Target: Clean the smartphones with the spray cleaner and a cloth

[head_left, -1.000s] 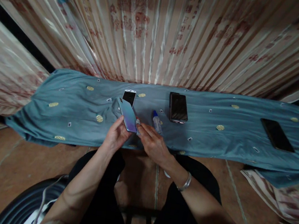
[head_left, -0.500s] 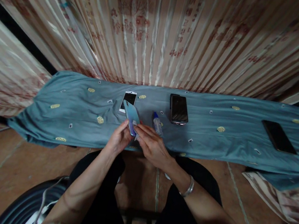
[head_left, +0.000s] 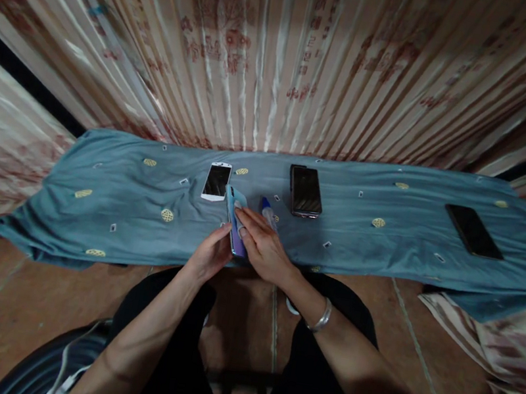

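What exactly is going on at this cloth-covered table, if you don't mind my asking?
A seated person is handling a blue-backed smartphone over the near edge of a table draped in a teal cloth. The left hand grips its lower end while the right hand lies flat across it. Beside the right hand lies a small blue-capped bottle. On the cloth rest a white phone, a black phone and, far right, another black phone.

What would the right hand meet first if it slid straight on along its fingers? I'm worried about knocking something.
Probably the white phone; right hand points up-left across blue phone. Depth unclear.
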{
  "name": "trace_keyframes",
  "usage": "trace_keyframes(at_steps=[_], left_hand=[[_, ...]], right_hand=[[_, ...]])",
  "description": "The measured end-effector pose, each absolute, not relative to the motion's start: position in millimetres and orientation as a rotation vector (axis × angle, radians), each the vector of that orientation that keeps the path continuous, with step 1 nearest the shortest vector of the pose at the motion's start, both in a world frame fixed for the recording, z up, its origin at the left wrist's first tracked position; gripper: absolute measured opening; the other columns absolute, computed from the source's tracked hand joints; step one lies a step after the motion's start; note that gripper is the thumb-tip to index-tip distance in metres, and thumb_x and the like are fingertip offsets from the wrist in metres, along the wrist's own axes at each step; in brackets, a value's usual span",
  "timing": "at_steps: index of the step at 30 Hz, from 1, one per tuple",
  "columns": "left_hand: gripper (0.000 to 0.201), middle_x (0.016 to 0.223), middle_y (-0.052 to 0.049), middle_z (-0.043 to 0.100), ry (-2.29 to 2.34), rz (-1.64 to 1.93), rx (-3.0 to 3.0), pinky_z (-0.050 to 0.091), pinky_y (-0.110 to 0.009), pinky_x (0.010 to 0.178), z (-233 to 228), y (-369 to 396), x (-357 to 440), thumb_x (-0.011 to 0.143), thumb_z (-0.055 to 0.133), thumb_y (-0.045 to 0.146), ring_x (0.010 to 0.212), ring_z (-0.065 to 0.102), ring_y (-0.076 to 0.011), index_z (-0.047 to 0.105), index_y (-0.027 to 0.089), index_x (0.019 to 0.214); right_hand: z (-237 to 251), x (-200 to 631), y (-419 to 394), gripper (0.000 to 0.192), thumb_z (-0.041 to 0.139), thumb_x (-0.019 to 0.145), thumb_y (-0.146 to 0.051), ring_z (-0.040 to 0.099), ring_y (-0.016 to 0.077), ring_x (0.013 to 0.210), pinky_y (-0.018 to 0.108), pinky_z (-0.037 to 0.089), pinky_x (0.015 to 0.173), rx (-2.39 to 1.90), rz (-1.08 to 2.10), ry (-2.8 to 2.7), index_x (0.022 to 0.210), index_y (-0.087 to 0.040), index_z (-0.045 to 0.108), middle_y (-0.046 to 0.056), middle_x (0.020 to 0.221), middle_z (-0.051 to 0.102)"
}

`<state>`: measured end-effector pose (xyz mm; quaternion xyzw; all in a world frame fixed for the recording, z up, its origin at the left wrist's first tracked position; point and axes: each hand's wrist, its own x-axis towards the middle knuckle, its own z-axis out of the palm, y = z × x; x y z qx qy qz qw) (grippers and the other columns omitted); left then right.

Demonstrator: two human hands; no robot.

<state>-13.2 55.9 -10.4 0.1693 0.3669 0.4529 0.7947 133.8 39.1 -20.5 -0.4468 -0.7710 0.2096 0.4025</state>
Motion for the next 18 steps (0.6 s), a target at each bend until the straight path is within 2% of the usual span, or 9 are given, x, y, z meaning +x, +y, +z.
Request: trace_keyframes(at_steps=[2, 7, 12, 18], left_hand=[[0.006, 0.069, 0.0, 0.075, 0.782, 0.939, 0.385, 0.052, -0.022, 0.063, -10.6, 54.0, -12.4, 0.08, 0.07, 0.021, 0.062, 0.066, -0.0128, 0.075, 0.018, 0.081], [0.019, 0.081, -0.005, 0.078, 0.795, 0.873, 0.464, 0.058, -0.034, 0.085, -13.1, 50.2, -11.4, 0.071, 0.08, 0.029, 0.088, 0.074, -0.0237, 0.076, 0.017, 0.085], [0.026, 0.075, -0.006, 0.077, 0.789, 0.832, 0.507, 0.059, -0.038, 0.087, -15.0, 46.6, -9.7, 0.062, 0.088, 0.033, 0.085, 0.075, -0.0261, 0.076, 0.016, 0.078], [0.017, 0.075, -0.007, 0.077, 0.787, 0.799, 0.468, 0.06, -0.039, 0.088, -15.8, 43.8, -7.4, 0.07, 0.083, 0.027, 0.09, 0.076, -0.0279, 0.076, 0.016, 0.08]], right_hand=[[-21.6, 135.9, 42.6, 0.05, 0.032, 0.107, -0.034, 0.046, 0.022, 0.146, 0.051, 0.036, 0.123, -1.162, 0.528, -1.937, 0.154, -0.023, 0.046, 0.01, 0.155, 0.052], [-25.8, 142.3, 51.2, 0.051, 0.033, 0.107, -0.035, 0.044, 0.0235, 0.148, 0.051, 0.032, 0.125, -1.222, 0.529, -1.908, 0.153, -0.019, 0.047, 0.012, 0.156, 0.051], [-30.2, 148.6, 58.7, 0.051, 0.034, 0.107, -0.037, 0.042, 0.0237, 0.149, 0.052, 0.031, 0.126, -1.243, 0.529, -1.885, 0.154, -0.022, 0.047, 0.01, 0.157, 0.05], [-34.3, 153.9, 66.4, 0.051, 0.035, 0.106, -0.036, 0.043, 0.0237, 0.149, 0.054, 0.033, 0.125, -1.284, 0.537, -1.86, 0.155, -0.023, 0.045, 0.01, 0.157, 0.049]])
